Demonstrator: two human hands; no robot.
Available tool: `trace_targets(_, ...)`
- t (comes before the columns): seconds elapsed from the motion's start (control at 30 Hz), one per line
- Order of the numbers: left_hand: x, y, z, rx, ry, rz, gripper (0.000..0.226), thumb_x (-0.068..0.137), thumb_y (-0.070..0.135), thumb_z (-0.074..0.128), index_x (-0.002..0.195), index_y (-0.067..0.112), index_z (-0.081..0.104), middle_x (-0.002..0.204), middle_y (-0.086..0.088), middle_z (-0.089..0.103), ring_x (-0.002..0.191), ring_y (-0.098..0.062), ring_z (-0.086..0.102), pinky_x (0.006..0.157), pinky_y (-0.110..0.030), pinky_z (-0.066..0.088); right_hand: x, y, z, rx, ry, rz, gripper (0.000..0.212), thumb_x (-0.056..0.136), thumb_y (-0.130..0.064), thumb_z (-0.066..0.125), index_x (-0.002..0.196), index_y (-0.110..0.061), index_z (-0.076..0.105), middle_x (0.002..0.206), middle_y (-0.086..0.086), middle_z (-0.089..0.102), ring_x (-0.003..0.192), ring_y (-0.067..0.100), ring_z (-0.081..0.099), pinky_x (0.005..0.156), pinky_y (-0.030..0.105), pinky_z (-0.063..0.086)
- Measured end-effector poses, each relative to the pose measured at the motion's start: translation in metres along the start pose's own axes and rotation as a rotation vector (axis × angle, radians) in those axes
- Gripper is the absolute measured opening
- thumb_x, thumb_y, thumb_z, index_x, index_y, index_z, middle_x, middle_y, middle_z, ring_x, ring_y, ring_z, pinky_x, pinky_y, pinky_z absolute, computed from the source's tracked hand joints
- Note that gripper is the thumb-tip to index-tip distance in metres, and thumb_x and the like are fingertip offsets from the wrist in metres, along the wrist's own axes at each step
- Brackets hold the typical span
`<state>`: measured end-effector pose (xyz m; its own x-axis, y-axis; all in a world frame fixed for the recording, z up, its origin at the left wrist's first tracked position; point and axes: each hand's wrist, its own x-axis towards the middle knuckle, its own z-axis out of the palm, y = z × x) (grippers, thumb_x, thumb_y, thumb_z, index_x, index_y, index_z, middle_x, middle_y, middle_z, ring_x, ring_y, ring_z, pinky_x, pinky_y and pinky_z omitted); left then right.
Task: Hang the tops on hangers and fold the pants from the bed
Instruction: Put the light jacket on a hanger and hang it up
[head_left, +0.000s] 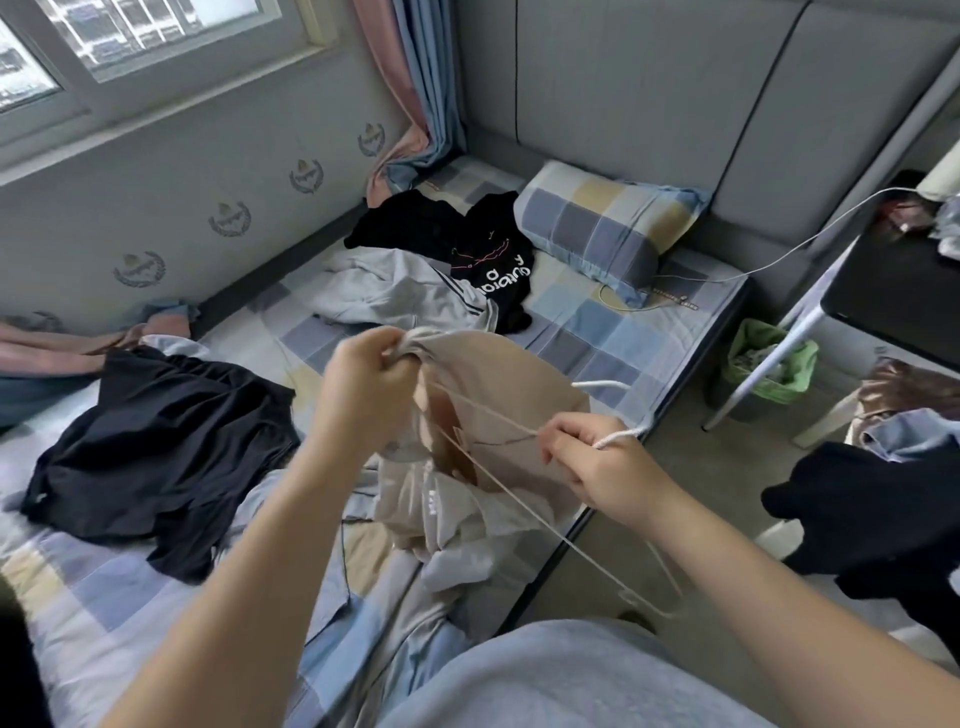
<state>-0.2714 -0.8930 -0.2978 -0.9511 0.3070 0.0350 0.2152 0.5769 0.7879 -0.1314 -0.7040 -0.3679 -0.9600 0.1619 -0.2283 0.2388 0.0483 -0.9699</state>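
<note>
Hanger (615, 439) going into beige top (498, 374).
At 10 o'clock left grip (363, 382) is clenching the collar (410, 347) open; right grip (597, 462) is pinching hanger neck.

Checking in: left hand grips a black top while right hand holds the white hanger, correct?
Not quite: the head view shows the left hand gripping a beige top, not a black one. The right hand holds the white hanger, as you said.

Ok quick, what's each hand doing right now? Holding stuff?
The left hand is closed, gripping the beige top by its bunched edge.
The right hand is closed, holding the white hanger.
</note>
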Motion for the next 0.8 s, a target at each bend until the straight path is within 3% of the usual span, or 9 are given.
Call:
trace_targets(0.07, 0.008, 0.001, -0.010, 0.000, -0.047, -0.007, 0.018, 0.090, 0.012, 0.058, 0.082, -0.001, 0.066, 0.060, -0.006, 0.046, 0.053, -0.015, 0.035, 0.050, -0.028, 0.029, -0.005, -0.007, -0.005, 0.070, -0.040, -0.050, 0.033, 0.100, -0.027, 0.053, 0.069, -0.020, 0.061, 0.047, -0.002, 0.029, 0.040, 0.012, 0.022, 0.041, 0.024, 0.017)
trace_targets(0.17, 0.002, 0.013, -0.002, -0.029, -0.227, -0.012, 0.019, 0.094, 0.024, 0.063, 0.085, 0.011, 0.075, 0.057, -0.001, 0.050, 0.044, -0.012, 0.033, 0.039, -0.020, 0.027, 0.001, -0.013, -0.002, -0.161, -0.085, -0.028, 0.032, 0.101, -0.019, 0.055, 0.071, -0.015, 0.063, 0.051, -0.005, 0.037, 0.047, 0.012, 0.033, 0.047, 0.028, 0.026)
trace_targets(0.3, -0.014, 0.027, 0.026, -0.006, -0.447, 0.003, 0.021, 0.093, 0.025, 0.063, 0.087, 0.008, 0.074, 0.057, 0.004, 0.053, 0.042, -0.006, 0.037, 0.044, -0.017, 0.031, 0.004, -0.012, 0.024, -0.045, 0.059, -0.162, 0.034, 0.100, -0.006, 0.055, 0.069, -0.018, 0.061, 0.061, -0.020, 0.054, 0.058, -0.003, 0.050, 0.059, 0.010, 0.037)
trace_targets(0.4, -0.017, 0.024, 0.031, -0.070, -0.430, -0.015, 0.027, 0.094, 0.023, 0.058, 0.090, 0.000, 0.071, 0.068, -0.007, 0.061, 0.058, -0.012, 0.049, 0.058, -0.027, 0.040, 0.001, -0.002, 0.040, 0.026, 0.161, -0.241, 0.030, 0.099, -0.016, 0.054, 0.071, -0.022, 0.062, 0.061, -0.009, 0.054, 0.060, 0.004, 0.048, 0.058, 0.021, 0.039)
trace_targets(0.47, -0.023, 0.019, 0.031, -0.062, -0.449, -0.042, 0.026, 0.096, 0.023, 0.057, 0.087, 0.004, 0.073, 0.060, 0.000, 0.063, 0.050, -0.009, 0.049, 0.051, -0.021, 0.040, 0.006, 0.002, 0.043, 0.032, 0.242, -0.183, 0.024, 0.100, -0.017, 0.053, 0.081, -0.020, 0.068, 0.068, 0.002, 0.063, 0.066, 0.010, 0.055, 0.063, 0.032, 0.045)
trace_targets(0.53, -0.033, 0.016, 0.035, -0.067, -0.477, -0.041, 0.027, 0.097, 0.023, 0.059, 0.084, 0.002, 0.071, 0.048, 0.011, 0.050, 0.040, -0.003, 0.039, 0.042, -0.017, 0.032, 0.011, 0.002, 0.040, 0.100, 0.250, -0.164, 0.021, 0.099, -0.010, 0.055, 0.087, -0.014, 0.071, 0.077, 0.019, 0.066, 0.071, 0.021, 0.057, 0.068, 0.048, 0.047)
trace_targets(0.63, -0.039, 0.016, 0.035, -0.145, -0.406, 0.050, 0.019, 0.094, 0.014, 0.060, 0.086, -0.003, 0.064, 0.059, 0.001, 0.050, 0.051, -0.007, 0.041, 0.050, -0.028, 0.034, 0.008, 0.000, 0.036, 0.106, 0.097, -0.223, 0.023, 0.094, -0.021, 0.056, 0.082, -0.026, 0.074, 0.065, -0.003, 0.065, 0.064, 0.009, 0.057, 0.061, 0.028, 0.047)
trace_targets(0.7, -0.040, 0.020, 0.030, -0.141, -0.417, 0.150, 0.012, 0.094, 0.025, 0.064, 0.096, 0.015, 0.070, 0.071, 0.000, 0.063, 0.062, -0.009, 0.056, 0.059, -0.034, 0.047, 0.004, -0.001, 0.037, 0.138, 0.025, -0.195, 0.027, 0.094, -0.026, 0.055, 0.073, -0.026, 0.070, 0.052, -0.011, 0.053, 0.047, 0.001, 0.046, 0.048, 0.015, 0.037)
trace_targets(0.8, -0.042, 0.021, 0.015, 0.162, -0.293, 0.364, 0.043, 0.091, 0.056, 0.052, 0.123, 0.032, 0.068, 0.088, 0.015, 0.068, 0.086, -0.008, 0.061, 0.079, -0.028, 0.051, 0.003, -0.004, 0.029, 0.139, 0.032, -0.187, 0.030, 0.095, -0.026, 0.054, 0.068, -0.025, 0.067, 0.047, -0.012, 0.043, 0.040, 0.003, 0.037, 0.043, 0.011, 0.030)
